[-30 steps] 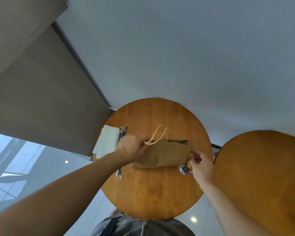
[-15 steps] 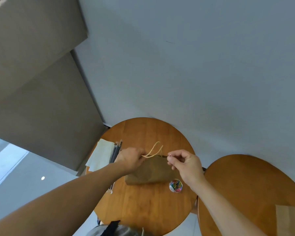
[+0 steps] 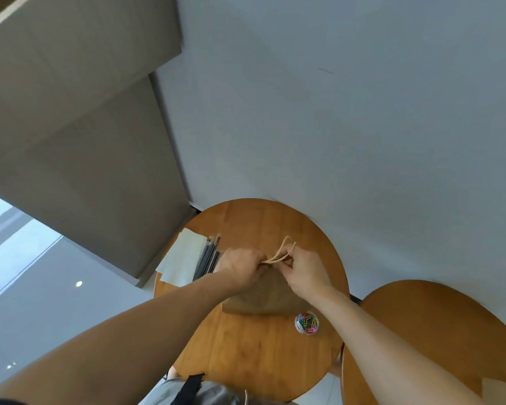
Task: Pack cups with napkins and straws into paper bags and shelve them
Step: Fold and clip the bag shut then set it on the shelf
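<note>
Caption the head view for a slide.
The left hand and right hand grip the top of a paper bag on a round table, beside napkins, straws and a tub of paper clips.

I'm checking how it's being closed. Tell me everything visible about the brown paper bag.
The brown paper bag rests on the round wooden table, wide at its base and gathered narrow at the top. The left hand grips that top; the right hand pinches it alongside. Pale cord handles loop out beyond the fingers.
</note>
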The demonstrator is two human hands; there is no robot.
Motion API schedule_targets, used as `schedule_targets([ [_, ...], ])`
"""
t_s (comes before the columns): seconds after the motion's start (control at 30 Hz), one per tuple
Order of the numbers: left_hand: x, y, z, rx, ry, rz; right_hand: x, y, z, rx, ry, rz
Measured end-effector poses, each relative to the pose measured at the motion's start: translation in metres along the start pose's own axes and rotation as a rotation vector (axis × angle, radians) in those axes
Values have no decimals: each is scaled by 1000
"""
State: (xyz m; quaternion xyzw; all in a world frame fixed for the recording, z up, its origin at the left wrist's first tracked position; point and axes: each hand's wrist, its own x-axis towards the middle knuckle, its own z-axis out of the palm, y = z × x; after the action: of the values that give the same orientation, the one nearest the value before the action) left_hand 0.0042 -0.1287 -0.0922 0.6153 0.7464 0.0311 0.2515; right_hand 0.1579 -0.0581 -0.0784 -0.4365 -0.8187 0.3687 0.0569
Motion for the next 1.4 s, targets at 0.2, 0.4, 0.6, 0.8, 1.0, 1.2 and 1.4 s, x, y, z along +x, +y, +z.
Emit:
schedule_targets([
  [0.2, 9, -2, 2, 6, 5, 32, 8, 9, -4, 83, -2, 37],
  [0.4, 18, -8, -1, -13, -84, 52, 13, 13, -3, 78, -15, 16],
  [0.6, 21, -12, -1, -31, -77, 96, 19, 20, 4, 55, -3, -2],
  [0.8, 22, -14, -2, -85, -101, 110, 22, 25, 9, 28, 19, -43],
  [1.0, 20, -12, 1, -55, -60, 108, 25, 24, 3, -43, -64, -34],
  [1.2, 17, -10, -1, -95, -62, 45, 25, 20, -2, 99, -54, 48],
  [1.4, 17, -10, -3, -109, -122, 32, 20, 17, -5, 374, -18, 169],
])
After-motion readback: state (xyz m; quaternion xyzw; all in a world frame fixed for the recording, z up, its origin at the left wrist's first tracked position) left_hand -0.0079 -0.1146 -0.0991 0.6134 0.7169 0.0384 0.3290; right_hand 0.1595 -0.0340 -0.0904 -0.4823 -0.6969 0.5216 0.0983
